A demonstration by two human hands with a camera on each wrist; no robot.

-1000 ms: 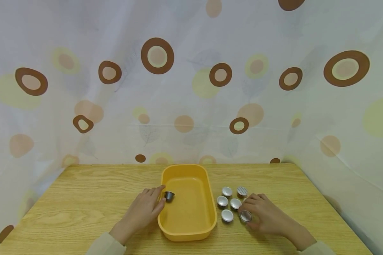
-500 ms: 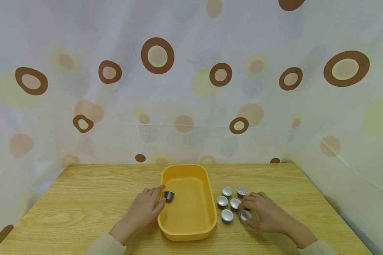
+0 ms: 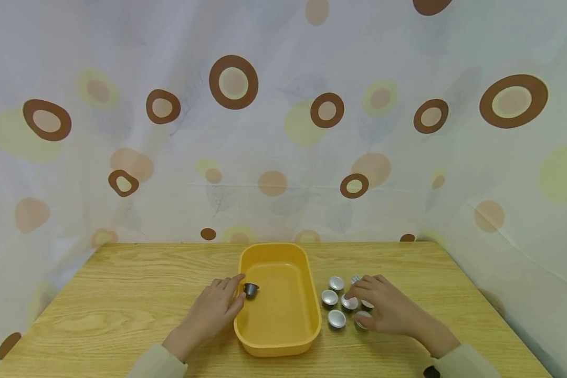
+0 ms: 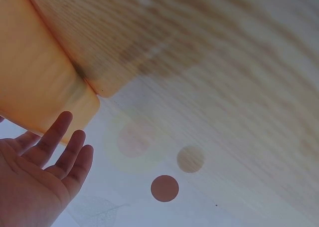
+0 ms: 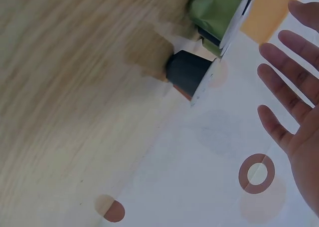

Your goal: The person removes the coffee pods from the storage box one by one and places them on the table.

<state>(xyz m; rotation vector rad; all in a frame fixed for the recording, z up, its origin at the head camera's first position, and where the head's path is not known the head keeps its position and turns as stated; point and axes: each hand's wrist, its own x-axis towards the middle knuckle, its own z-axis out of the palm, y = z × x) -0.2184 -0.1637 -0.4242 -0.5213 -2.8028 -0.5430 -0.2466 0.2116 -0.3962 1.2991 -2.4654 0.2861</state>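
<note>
My left hand (image 3: 212,310) rests at the left rim of a yellow plastic tub (image 3: 283,347), its fingers loosely extended along the tub's outer wall in the left wrist view. Inside the tub, against the left wall, one dark coffee capsule (image 3: 251,290) lies on its side. To the right of the tub my right hand (image 3: 389,310) hovers over a group of coffee capsules standing foil side up, such as the near one (image 3: 336,318). Its fingers are spread and hold nothing. The right wrist view shows a black capsule (image 5: 189,73) and a green capsule (image 5: 215,11) beside these fingers.
Everything stands on a wood-grain table (image 3: 160,268). A white curtain (image 3: 274,131) with brown and pale round prints hangs behind it and along both sides. Several silver-lidded capsules sit close to the tub's right wall, partly hidden by my right hand.
My right hand has let go of the near right capsule, which stays on the table, and has moved away from me over the others. The left hand and tub have stayed put.
</note>
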